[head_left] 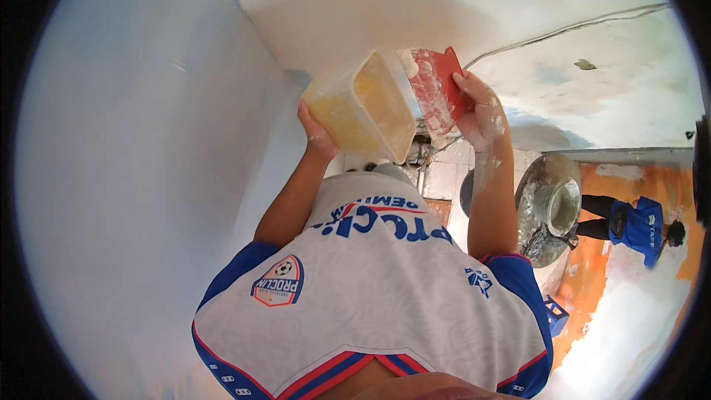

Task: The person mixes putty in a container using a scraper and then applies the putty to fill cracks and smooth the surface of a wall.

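My left hand grips a translucent rectangular plastic tub by its side and base. The tub is tilted, its open mouth facing right, with yellowish-white smears on its walls. In my right hand is a red putty spreader, pinched along its right edge between thumb and fingers. White paste streaks the spreader, and a thicker lump sits at its upper left corner. Spreader and tub are close together, a narrow gap showing between them. White residue marks my right hand and forearm. How much paste lies inside the tub is hard to tell.
A pale wall rises on the left; another patchy wall ahead carries a loose cable. To the right are a smeared round surface with a bucket, a person in blue, and a blue plastic object.
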